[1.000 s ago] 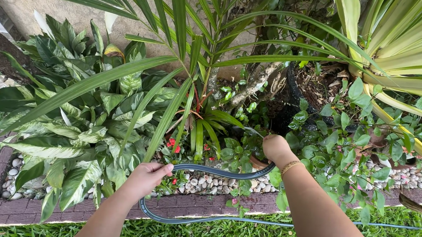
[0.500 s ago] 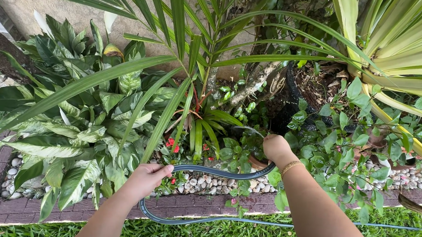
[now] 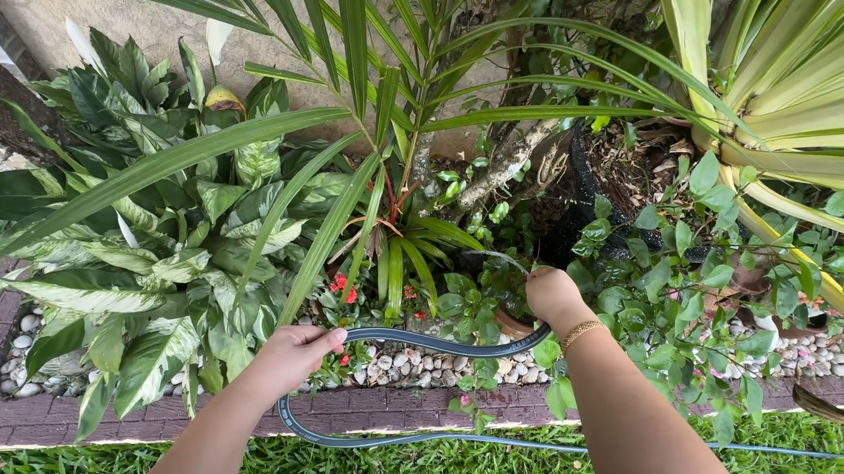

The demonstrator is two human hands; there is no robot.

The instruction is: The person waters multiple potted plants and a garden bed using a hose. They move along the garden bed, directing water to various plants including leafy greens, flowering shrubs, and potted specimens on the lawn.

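The right hand (image 3: 553,295) grips the far end of the dark grey rubber garden hose (image 3: 454,346) over a terracotta pot (image 3: 513,324), water arcing out, while the left hand (image 3: 292,352) pinches its near loop; watering looks midway.

Packages, labels, signs, screens — none in view; the head view holds only garden plants, pebbles, paving and grass.
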